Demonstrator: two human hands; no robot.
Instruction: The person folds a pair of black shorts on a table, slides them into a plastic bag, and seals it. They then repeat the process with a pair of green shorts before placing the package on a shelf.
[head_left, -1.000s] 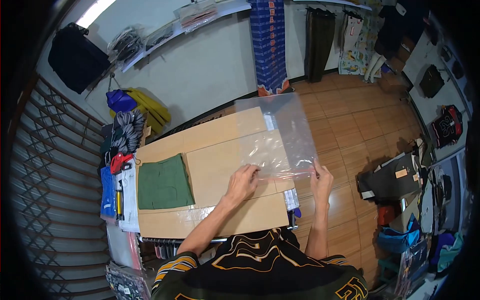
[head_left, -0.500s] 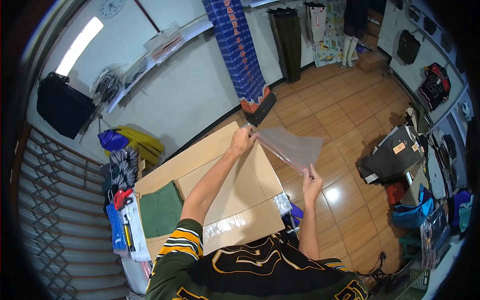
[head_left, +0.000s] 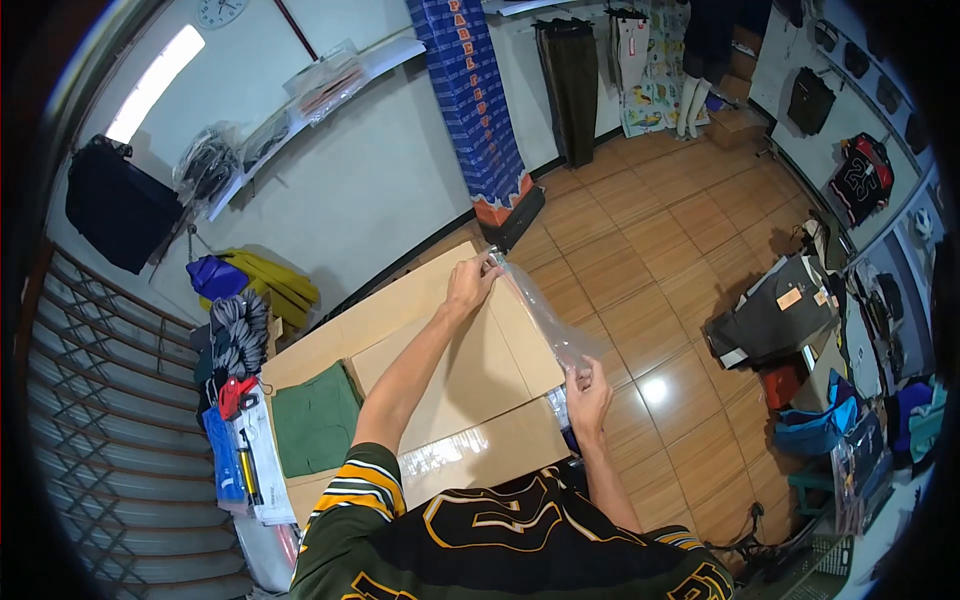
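A clear plastic bag (head_left: 540, 318) hangs stretched between my hands along the right edge of a cardboard-covered table (head_left: 450, 375). At the far corner, my left hand (head_left: 470, 281) pinches one end of it. Nearer to me, my right hand (head_left: 588, 398) grips the other end, just beyond the cardboard's edge. To the left on the cardboard lies a folded green garment (head_left: 318, 420), apart from both hands. Shiny clear tape (head_left: 447, 452) runs across the near part of the cardboard.
Left of the cardboard are a red tool (head_left: 237, 397), a yellow and black cutter (head_left: 247, 470) and papers. A blue wrapped pillar (head_left: 470, 110) stands ahead. Clothes and bags (head_left: 775, 310) are heaped at right, beyond the tiled floor (head_left: 660, 300). A folding metal gate (head_left: 110, 420) is at left.
My right hand has moved left and slightly down toward the cardboard, bringing the plastic bag against its right edge. My left hand has shifted slightly left, still holding its end.
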